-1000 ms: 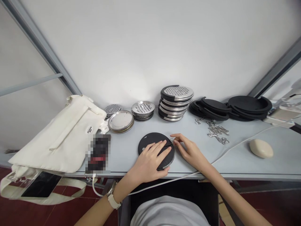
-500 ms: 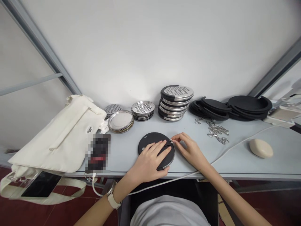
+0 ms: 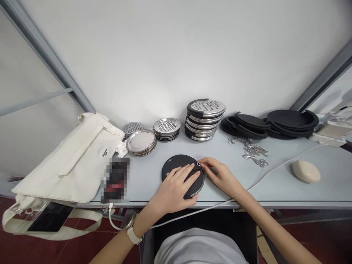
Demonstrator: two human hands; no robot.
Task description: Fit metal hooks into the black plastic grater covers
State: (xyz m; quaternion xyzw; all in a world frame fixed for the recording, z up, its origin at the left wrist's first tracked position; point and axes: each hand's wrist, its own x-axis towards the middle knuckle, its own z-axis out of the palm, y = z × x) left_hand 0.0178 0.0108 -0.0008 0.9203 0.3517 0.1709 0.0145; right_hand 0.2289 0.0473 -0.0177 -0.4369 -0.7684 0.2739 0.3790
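A round black disc [image 3: 176, 165] lies flat on the grey table [image 3: 154, 176] just in front of me. My left hand [image 3: 174, 189] rests palm down on the disc, fingers spread, holding it still. My right hand [image 3: 221, 176] pinches a small metal clip [image 3: 198, 164] against the disc's right rim. A loose pile of the same metal clips [image 3: 253, 151] lies to the right, behind my right hand.
Along the wall stand stacks of metal perforated plates [image 3: 167, 128], assembled black-and-metal discs [image 3: 205, 119] and black rings [image 3: 271, 124]. A white cloth bag [image 3: 74, 161] and a dark phone-like item [image 3: 115, 179] lie left. A beige oval object [image 3: 306, 171] and a white cable [image 3: 275, 168] lie right.
My right hand has slid left with the clip, from just off the disc's rim onto its right edge. The left hand has stayed on the disc.
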